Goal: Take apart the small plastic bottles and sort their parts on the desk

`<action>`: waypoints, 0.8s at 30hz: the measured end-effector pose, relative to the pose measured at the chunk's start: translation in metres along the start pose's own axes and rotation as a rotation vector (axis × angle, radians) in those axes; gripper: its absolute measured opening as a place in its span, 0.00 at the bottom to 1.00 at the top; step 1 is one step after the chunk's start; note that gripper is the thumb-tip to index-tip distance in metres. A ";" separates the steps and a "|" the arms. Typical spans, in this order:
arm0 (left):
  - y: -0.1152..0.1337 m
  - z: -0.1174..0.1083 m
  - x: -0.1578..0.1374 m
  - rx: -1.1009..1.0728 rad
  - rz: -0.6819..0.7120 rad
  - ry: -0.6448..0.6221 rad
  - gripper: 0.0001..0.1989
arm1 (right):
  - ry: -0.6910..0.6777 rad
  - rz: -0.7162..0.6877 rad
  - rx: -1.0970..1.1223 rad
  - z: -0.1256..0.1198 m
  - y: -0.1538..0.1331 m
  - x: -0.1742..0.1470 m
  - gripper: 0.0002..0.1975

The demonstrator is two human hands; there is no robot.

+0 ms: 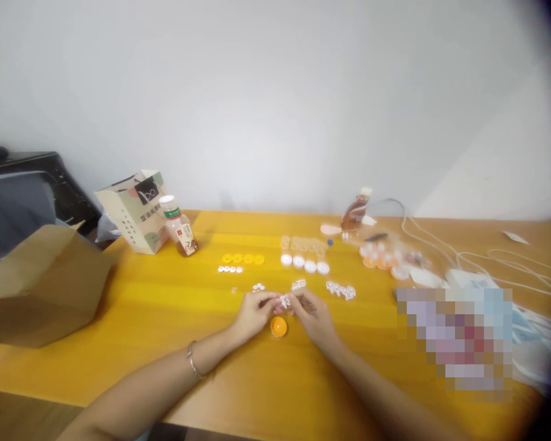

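Pinching a small white part (285, 301) between fingertips, the left hand (251, 315) and right hand (314, 313) meet over the desk (239, 386). Orange round piece (278, 327) sits just nearer the wearer. Beyond: yellow discs (248, 259) in a row, white discs (298, 261) to their right.

Small white piece (285, 301), blurred, pinched between both hands (252, 316).

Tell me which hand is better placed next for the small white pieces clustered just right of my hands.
Probably your right hand: it is nearest the small white pieces. Your left hand lies farther off. Both hold the white part between them, so the left would likely hold it alone.
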State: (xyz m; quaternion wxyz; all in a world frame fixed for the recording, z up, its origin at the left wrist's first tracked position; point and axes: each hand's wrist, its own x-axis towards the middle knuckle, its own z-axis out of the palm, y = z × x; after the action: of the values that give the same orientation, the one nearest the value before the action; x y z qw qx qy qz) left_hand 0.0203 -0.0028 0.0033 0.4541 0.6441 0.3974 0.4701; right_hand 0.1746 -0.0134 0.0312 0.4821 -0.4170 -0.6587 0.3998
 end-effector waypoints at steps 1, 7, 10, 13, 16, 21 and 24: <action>0.001 0.000 0.000 -0.031 -0.009 -0.015 0.12 | -0.005 0.028 0.041 0.000 0.001 0.001 0.12; 0.007 -0.003 0.002 -0.175 -0.078 -0.028 0.11 | -0.067 0.160 0.226 -0.002 0.001 0.005 0.13; 0.006 -0.004 0.003 -0.203 -0.088 -0.022 0.11 | -0.069 0.164 0.230 -0.003 0.001 0.005 0.13; 0.004 -0.005 0.004 -0.212 -0.097 -0.015 0.12 | -0.050 0.159 0.231 -0.001 0.001 0.004 0.12; 0.002 -0.005 0.003 -0.199 -0.117 -0.025 0.14 | -0.031 0.164 0.229 0.001 0.001 0.004 0.12; 0.003 -0.003 0.002 -0.183 -0.144 -0.050 0.15 | -0.016 0.096 0.099 0.001 0.001 0.001 0.12; 0.006 -0.002 0.001 -0.168 -0.136 -0.034 0.15 | -0.008 -0.041 -0.093 -0.001 0.002 -0.001 0.10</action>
State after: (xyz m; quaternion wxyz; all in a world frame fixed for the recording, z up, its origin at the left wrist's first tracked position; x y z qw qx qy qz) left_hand 0.0192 -0.0027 0.0099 0.5440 0.5832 0.3914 0.4590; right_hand 0.1761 -0.0135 0.0298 0.4676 -0.4237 -0.6868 0.3606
